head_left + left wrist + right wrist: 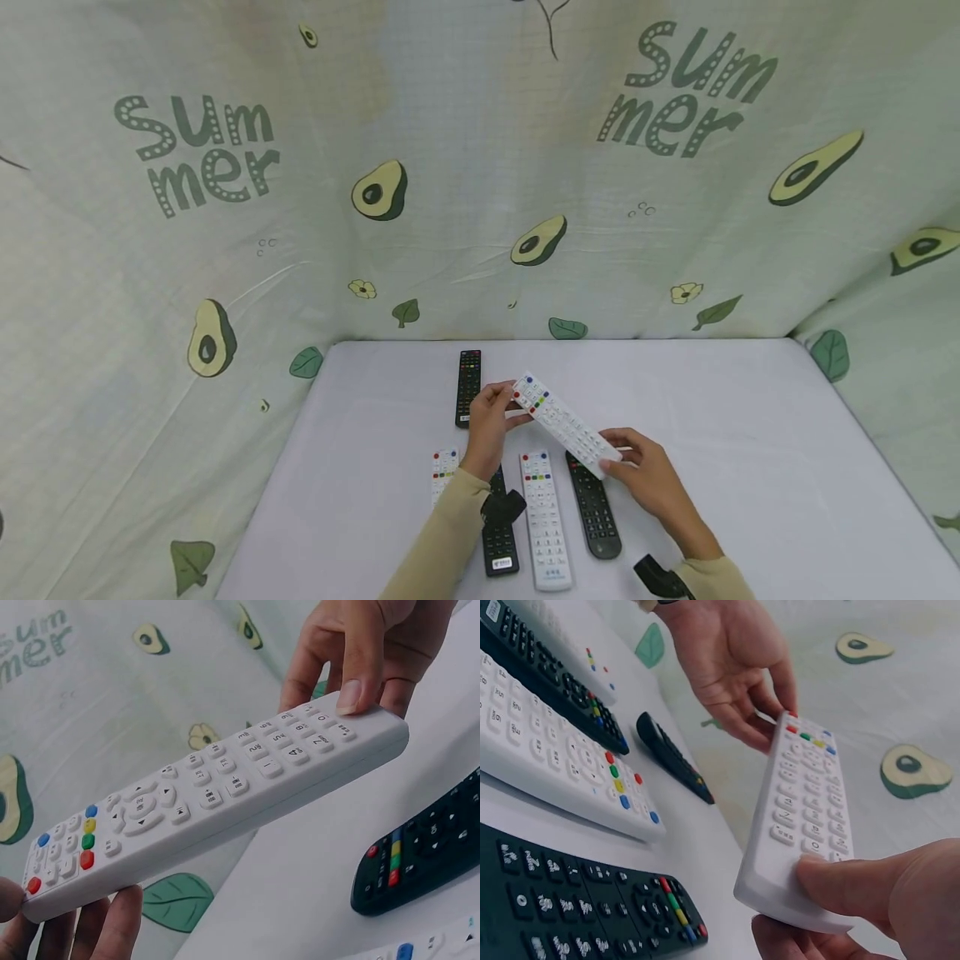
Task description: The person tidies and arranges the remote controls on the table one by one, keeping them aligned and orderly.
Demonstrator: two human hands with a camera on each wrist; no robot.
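A white remote control (564,423) with coloured buttons is held up over the table between both hands, slanting down to the right in the head view. My left hand (491,425) pinches its upper end, beside the red and blue buttons. The lower end is gripped by my right hand (651,477), its thumb (840,881) on the face near the number keys and its fingers underneath. Below the raised remote, a black remote (594,508) with a rounded end lies on the table, its top partly covered in the head view.
Another white remote (546,525) lies beside a black remote (500,542), which my left forearm partly hides. A further white remote (444,467) shows left of that sleeve. Toward the back lies a black remote (468,375). A printed cloth (450,125) hangs behind the white table (750,433).
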